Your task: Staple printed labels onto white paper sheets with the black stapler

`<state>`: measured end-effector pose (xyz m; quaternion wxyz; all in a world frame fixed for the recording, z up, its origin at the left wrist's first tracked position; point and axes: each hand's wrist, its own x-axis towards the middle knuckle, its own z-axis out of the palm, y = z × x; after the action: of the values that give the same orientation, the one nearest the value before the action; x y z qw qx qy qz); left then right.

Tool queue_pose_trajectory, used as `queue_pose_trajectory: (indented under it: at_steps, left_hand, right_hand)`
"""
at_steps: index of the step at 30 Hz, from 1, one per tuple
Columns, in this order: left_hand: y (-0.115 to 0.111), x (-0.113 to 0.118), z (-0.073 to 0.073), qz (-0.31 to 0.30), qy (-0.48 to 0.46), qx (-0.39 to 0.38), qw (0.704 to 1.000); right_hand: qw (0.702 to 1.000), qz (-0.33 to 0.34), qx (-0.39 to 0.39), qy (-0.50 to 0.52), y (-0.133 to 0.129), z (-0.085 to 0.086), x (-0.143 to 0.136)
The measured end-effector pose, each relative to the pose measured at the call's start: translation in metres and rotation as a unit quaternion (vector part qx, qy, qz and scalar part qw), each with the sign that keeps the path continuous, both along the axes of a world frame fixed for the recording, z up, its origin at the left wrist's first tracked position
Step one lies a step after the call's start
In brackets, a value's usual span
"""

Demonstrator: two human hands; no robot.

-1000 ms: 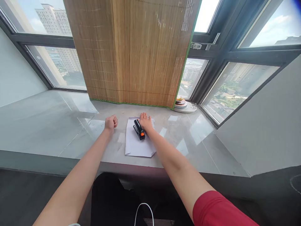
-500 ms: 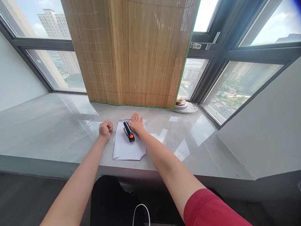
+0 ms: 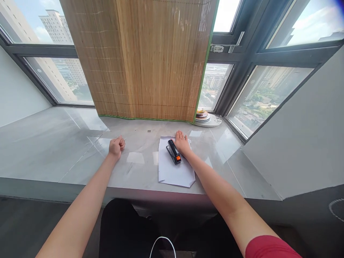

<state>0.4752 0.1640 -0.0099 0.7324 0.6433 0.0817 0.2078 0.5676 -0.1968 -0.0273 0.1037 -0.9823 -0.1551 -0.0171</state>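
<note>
A black stapler [image 3: 174, 152] with an orange patch lies tilted on white paper sheets [image 3: 172, 174]. My right hand [image 3: 182, 143] rests flat on the upper right part of the paper, fingers stretched out. Its thumb side is close beside the stapler's far end, and I cannot tell if they touch. To the left, on the grey sill and away from the paper, my left hand [image 3: 116, 147] is closed in a fist. Nothing shows sticking out of it. One lower corner of the paper is folded or cut.
A bamboo blind [image 3: 150, 71] hangs behind the tiled sill [image 3: 80, 150]. Several stacked plates or discs [image 3: 208, 120] stand at its right edge. Small dark marks [image 3: 149, 131] lie on the tile near the blind. A white cable [image 3: 162, 237] loops below the front edge.
The paper, with the stapler on it, has slid to the right under my right hand. My left fist stays in about the same spot. The view has shifted slightly.
</note>
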Motion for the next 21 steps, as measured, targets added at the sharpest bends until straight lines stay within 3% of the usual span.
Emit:
queue_pose_trajectory:
  at_steps: [8,15,18,21]
  left_hand:
    - [-0.003,0.011,-0.013,0.017,0.042,0.204,0.978]
    - [-0.003,0.014,-0.014,0.013,0.055,0.26,0.964]
    - [-0.003,0.016,-0.015,0.02,0.071,0.302,0.951]
    - [-0.004,0.018,-0.017,0.031,0.078,0.349,0.933]
  right_hand:
    - [1.0,-0.012,-0.002,0.0,-0.007,-0.001,-0.001]
    - [1.0,0.009,0.015,0.013,-0.004,0.001,0.002]
    - [0.997,0.023,0.077,0.005,-0.005,0.01,0.004]
    - [0.979,0.003,0.201,-0.044,-0.017,0.024,-0.004]
